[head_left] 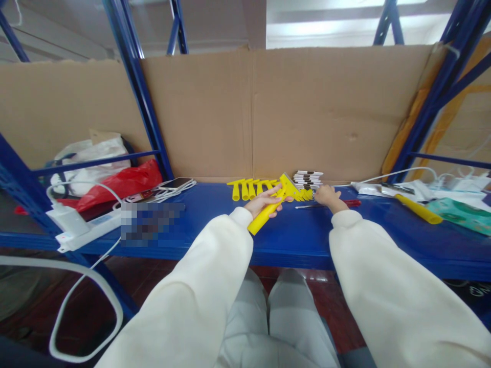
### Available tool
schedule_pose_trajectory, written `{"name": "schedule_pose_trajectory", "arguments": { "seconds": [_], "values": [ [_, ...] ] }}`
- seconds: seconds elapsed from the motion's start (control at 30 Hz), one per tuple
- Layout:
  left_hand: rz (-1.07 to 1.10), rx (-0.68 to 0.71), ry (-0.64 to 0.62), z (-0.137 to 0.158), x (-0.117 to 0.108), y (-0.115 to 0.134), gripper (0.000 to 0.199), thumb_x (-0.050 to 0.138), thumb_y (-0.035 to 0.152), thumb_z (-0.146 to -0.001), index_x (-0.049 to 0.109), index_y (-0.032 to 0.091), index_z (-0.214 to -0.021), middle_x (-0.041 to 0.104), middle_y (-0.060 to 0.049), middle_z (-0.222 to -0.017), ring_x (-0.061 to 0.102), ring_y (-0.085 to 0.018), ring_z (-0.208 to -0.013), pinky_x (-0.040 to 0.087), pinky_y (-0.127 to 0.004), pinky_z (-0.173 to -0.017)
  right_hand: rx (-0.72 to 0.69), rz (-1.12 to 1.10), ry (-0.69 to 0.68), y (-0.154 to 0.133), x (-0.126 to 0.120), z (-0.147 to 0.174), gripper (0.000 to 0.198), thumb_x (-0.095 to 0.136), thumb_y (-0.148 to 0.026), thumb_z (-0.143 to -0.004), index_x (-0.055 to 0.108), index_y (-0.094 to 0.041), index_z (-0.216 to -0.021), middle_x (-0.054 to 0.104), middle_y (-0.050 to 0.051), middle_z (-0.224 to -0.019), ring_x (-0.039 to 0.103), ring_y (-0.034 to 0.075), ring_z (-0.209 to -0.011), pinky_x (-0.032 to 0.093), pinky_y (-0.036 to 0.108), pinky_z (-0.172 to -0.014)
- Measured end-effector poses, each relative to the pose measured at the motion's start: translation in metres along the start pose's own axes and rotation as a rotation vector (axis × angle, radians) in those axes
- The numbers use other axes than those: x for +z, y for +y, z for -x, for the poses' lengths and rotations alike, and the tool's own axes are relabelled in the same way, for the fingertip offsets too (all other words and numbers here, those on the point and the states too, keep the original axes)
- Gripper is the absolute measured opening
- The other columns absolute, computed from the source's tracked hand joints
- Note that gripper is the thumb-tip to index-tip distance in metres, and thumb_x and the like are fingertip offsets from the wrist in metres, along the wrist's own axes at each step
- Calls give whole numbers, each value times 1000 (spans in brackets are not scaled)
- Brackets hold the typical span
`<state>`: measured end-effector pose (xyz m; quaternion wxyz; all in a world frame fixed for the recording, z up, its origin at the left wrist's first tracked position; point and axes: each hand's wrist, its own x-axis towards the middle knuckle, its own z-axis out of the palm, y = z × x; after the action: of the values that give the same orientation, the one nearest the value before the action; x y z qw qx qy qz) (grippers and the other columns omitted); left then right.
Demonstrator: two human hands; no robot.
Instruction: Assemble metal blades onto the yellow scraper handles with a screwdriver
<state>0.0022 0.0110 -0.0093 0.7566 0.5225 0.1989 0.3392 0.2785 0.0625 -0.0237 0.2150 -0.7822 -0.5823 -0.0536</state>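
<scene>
My left hand (264,202) is wrapped round a yellow scraper (261,219), its wide head tilted up and to the right. My right hand (328,197) is down at the shelf, fingers curled beside a heap of small yellow parts (306,194); whatever is between the fingertips is hidden. A screwdriver (352,203) with a red handle lies partly behind that wrist, its thin shaft pointing left. Several yellow scraper handles (244,190) lie in a row left of the held one. Behind the heap rises a stack of small white-and-black packs (307,179).
The blue shelf (215,225) is backed by a cardboard sheet (322,112). A white power strip (92,227), cables, a phone (178,183) and a red bag (123,184) are on the left. At the right lie another yellow handle (420,209) and a green packet (460,214).
</scene>
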Motion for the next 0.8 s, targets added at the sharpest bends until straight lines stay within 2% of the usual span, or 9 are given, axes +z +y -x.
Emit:
{"name": "schedule_pose_trajectory", "arguments": {
  "seconds": [0.1, 0.27, 0.43, 0.6, 0.7, 0.8],
  "values": [
    [0, 4, -33, -1, -5, 0, 94, 63, 2, -83, 25, 28, -165, 73, -17, -122, 63, -11, -55, 42, -18, -41, 34, -5, -32, -7, -6, 4, 40, 57, -20, -83, 72, -12, -119, 66, 23, -127, 56, 38, -126, 45, 55, -102],
    [-6, 11, -53, -4, -11, -1, 95, 65, 3, -83, 25, 28, -165, 75, -17, -118, 62, -11, -55, 42, -18, -41, 24, -86, -6, -18, -14, 10, 26, 58, -17, -82, 77, -19, -100, 71, 17, -121, 61, 36, -122, 48, 50, -96],
    [-17, 19, -32, -3, -8, 0, 94, 64, 1, -83, 25, 26, -165, 76, -17, -116, 63, -11, -54, 42, -18, -39, 32, -283, 25, -20, -15, 7, 12, 59, -20, -81, 71, -21, -81, 73, 11, -96, 66, 32, -107, 50, 46, -91],
    [-81, -16, 7, -1, -2, 0, 87, 59, -1, -84, 32, 23, -163, 77, -17, -115, 63, -11, -53, 42, -18, -39, -143, -645, 77, -21, -7, 1, 9, 58, -25, -80, 56, -22, -72, 63, 4, -75, 61, 23, -83, 51, 40, -85],
    [-114, -20, 19, -2, -1, -1, 85, 60, -2, -83, 37, 22, -161, 76, -18, -117, 63, -11, -53, 41, -18, -39, -250, -776, 84, -25, -6, 3, 15, 62, -33, -80, 53, -23, -74, 59, 1, -74, 57, 21, -80, 50, 38, -84],
    [-130, -13, 25, -3, 0, -3, 85, 63, -1, -81, 39, 22, -160, 76, -18, -117, 63, -11, -53, 42, -18, -39, -311, -814, 49, -31, -8, 9, 23, 65, -43, -79, 53, -24, -77, 59, 1, -78, 55, 20, -81, 49, 36, -83]
  ]
}}
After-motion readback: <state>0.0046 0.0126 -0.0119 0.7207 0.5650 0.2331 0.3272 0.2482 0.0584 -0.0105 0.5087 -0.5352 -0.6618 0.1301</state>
